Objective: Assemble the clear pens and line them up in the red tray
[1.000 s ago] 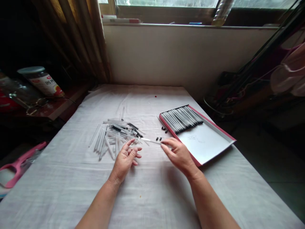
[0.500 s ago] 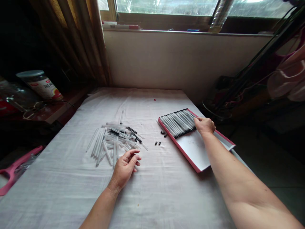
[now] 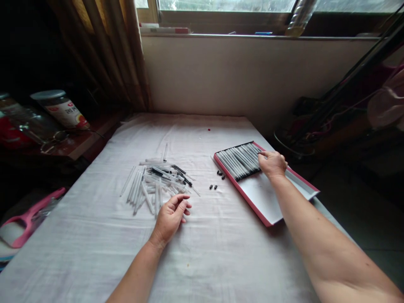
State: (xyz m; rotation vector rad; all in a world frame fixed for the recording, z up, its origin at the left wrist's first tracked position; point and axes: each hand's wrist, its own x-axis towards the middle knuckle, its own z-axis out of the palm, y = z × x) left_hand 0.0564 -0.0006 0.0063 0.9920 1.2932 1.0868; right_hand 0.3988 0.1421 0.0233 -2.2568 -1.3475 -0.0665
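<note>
My left hand (image 3: 170, 217) rests on the white cloth with its palm turned up and fingers loosely apart, holding nothing. It lies just in front of a loose pile of clear pen tubes and black refills (image 3: 156, 181). My right hand (image 3: 273, 163) reaches over a red-edged tray (image 3: 277, 202). Its fingers are curled and pinched on a pen at the right end of the row of finished pens (image 3: 240, 158) lying at the tray's far end. Several small black caps (image 3: 217, 180) lie on the cloth between the pile and the tray.
The table (image 3: 202, 252) is covered in white cloth and stands against a wall under a window. A low shelf at the left holds a jar (image 3: 63, 108). Pink scissors (image 3: 31, 210) lie at the left edge. Dark clutter and floor are to the right.
My right hand carried a pen from the middle of the table to the row in the tray and now presses at the row's right end. My left hand stayed by the pile.
</note>
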